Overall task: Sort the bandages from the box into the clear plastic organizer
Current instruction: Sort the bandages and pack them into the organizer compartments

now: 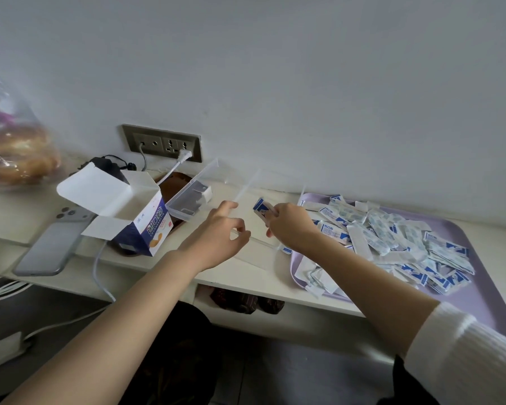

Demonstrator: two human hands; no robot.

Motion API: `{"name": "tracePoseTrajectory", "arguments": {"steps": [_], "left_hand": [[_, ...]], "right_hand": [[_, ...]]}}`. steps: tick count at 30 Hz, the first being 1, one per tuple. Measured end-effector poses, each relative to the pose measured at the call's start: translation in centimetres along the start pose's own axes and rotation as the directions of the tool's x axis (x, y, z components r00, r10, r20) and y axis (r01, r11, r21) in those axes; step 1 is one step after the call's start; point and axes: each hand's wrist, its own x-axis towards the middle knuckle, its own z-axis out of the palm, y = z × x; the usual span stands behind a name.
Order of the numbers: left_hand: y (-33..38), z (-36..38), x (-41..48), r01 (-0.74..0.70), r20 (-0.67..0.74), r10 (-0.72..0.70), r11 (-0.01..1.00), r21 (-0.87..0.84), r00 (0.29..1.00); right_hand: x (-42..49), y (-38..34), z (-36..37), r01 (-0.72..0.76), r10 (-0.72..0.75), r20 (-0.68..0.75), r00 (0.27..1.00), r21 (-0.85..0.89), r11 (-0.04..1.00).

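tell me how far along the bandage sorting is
Done: the box stands open and the bandages lie heaped on the mat. In hand: the right hand pinches a small stack over the organizer, which the left hand holds by its rim. Left: nearly everything; the heap is large and no bandages show inside the organizer yet.

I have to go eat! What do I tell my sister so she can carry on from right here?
Left hand: pinches the near wall of the clear plastic organizer, steadying it.
Right hand: holds a small stack of blue-and-white wrapped bandages over the organizer.
Open blue-and-white cardboard box: left of the organizer.
Loose bandage pile: on the lilac mat, at the right.
Done: bandages are out on the mat.
Left: nearly the whole pile; the organizer looks almost bare.
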Motion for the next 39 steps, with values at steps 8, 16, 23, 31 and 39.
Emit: {"name": "tracePoseTrajectory", "arguments": {"steps": [8,16,23,31,39], "left_hand": [[-0.7,0.4,-1.5,-0.082,-0.030,0.092,0.966,0.245,0.995],[-1.8,-1.2,-1.4,-0.043,-0.036,0.050,0.982,0.185,0.998],[-3.3,-3.5,-1.4,-0.080,0.087,0.062,0.971,0.227,0.994],[-6.1,-4.1,-2.5,-0.057,-0.024,0.077,0.888,0.456,0.997],[-4.5,-2.7,-5.1,0.084,-0.211,-0.009,0.934,0.348,0.977]], "right_hand": [[-1.1,0.5,-0.1,0.084,-0.082,-0.043,0.996,0.040,0.996],[-2.7,-0.6,0.4,0.083,-0.083,-0.010,0.997,0.163,0.983],[-3.1,-1.8,1.3,0.099,-0.111,0.010,0.994,0.372,0.923],[-2.0,-5.5,2.0,0.043,-0.105,0.156,0.982,0.356,0.934],[1.2,-7.5,2.7,0.064,-0.002,0.336,0.942,-0.173,0.983]]}}
